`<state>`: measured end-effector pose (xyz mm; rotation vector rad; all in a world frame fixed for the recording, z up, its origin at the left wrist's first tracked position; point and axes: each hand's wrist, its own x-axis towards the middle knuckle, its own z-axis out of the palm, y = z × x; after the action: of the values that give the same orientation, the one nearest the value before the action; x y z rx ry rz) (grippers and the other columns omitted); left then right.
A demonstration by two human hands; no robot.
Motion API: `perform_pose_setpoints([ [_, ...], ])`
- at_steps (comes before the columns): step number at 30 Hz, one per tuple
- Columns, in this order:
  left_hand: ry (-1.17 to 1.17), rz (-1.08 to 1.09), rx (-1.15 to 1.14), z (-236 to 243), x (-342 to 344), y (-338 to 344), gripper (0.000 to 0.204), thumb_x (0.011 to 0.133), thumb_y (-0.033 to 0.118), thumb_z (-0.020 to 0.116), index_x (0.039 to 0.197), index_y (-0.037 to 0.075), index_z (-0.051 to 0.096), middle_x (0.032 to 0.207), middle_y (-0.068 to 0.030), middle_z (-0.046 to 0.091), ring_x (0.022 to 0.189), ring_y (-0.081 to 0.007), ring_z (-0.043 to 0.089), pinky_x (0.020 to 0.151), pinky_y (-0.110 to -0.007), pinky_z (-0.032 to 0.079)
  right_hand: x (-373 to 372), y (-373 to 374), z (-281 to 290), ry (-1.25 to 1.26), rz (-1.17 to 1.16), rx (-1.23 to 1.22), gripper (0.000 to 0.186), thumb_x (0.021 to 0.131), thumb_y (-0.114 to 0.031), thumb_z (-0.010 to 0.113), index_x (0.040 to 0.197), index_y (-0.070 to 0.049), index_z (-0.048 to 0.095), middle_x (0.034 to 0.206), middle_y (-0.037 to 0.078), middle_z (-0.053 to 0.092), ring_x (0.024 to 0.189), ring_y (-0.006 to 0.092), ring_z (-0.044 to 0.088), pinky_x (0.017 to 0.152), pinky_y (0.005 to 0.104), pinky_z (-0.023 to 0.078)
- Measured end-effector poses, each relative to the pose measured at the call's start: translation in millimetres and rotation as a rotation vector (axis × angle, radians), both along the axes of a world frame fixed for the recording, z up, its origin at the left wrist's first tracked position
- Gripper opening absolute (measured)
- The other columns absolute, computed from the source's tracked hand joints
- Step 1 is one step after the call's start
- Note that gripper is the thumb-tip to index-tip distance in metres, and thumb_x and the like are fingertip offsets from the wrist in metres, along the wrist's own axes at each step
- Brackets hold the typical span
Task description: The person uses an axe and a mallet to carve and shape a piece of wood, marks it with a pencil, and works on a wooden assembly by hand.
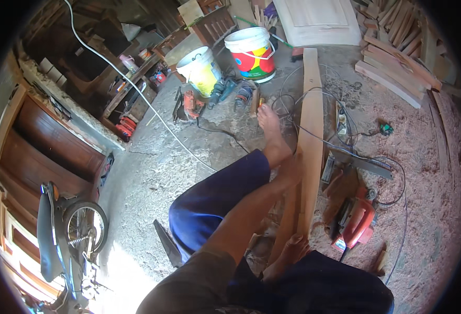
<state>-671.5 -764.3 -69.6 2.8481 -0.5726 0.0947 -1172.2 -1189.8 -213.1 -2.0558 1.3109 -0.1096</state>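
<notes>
Worker seated on a concrete floor (146, 183), seen from above, with a long pale wooden board (311, 120) running lengthwise between the feet and away from the body. The left forearm crosses above the blue-trousered left leg (209, 209), and the left hand (292, 170) lies at the board's left edge; its fingers are indistinct, so how far they are open, and whether they grip the wood, cannot be told. The right hand is out of view. The left foot (268, 123) rests left of the board; the right foot (290, 254) is beside its near end. To the board's right lie a metal blade (371, 166), a red power tool (360, 222) and a looping dark cable (405, 209), amid pale wood shavings. Beyond the left foot are an orange power tool (191, 103) and two white-rimmed buckets, one yellow (201, 76), one red (251, 55). Stacked timber (392, 76) occupies the upper right.
</notes>
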Motion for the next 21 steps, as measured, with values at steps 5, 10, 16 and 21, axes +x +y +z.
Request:
perform_pose_setpoints([
  [5, 0.263, -0.177, -0.137, 77, 16, -28, 0.021, 0.091, 0.014, 0.056, 0.103, 0.002, 0.069, 0.098, -0.0244, 0.071, 0.094, -0.0441, 0.069, 0.085, -0.051, 0.054, -10, -34, 8, 0.094, 0.040, -0.077, 0.028, 0.093, -0.026, 0.060, 0.107, -0.002, 0.056, 0.078, 0.014, 0.062, 0.061, 0.0244, 0.061, 0.053, 0.0380, 0.046],
  [10, 0.026, -0.401, 0.036, 143, 38, 8, 0.030, 0.094, 0.031, 0.060, 0.095, 0.004, 0.072, 0.102, -0.0203, 0.071, 0.101, -0.0394, 0.068, 0.085, -0.051, 0.054, 2, -41, 9, 0.190, 0.177, -0.070, 0.031, 0.096, -0.031, 0.060, 0.106, -0.002, 0.058, 0.078, 0.015, 0.063, 0.063, 0.0263, 0.061, 0.057, 0.0404, 0.047],
  [16, 0.175, -0.587, 0.421, 246, -15, 38, 0.029, 0.093, 0.034, 0.061, 0.094, 0.008, 0.074, 0.095, -0.0173, 0.073, 0.093, -0.0392, 0.070, 0.081, -0.051, 0.055, 20, -109, 93, 0.389, 0.388, -0.288, 0.035, 0.098, -0.036, 0.059, 0.104, -0.002, 0.060, 0.079, 0.016, 0.064, 0.066, 0.0286, 0.062, 0.061, 0.0432, 0.047],
  [21, 0.325, -0.731, 0.702, 216, -76, 85, 0.029, 0.093, 0.031, 0.058, 0.091, 0.007, 0.075, 0.093, -0.0187, 0.072, 0.088, -0.0396, 0.070, 0.079, -0.052, 0.055, 168, 26, 275, -0.194, 0.849, -0.438, 0.030, 0.099, -0.027, 0.059, 0.108, 0.001, 0.063, 0.085, 0.021, 0.065, 0.075, 0.0363, 0.064, 0.066, 0.0454, 0.050],
])
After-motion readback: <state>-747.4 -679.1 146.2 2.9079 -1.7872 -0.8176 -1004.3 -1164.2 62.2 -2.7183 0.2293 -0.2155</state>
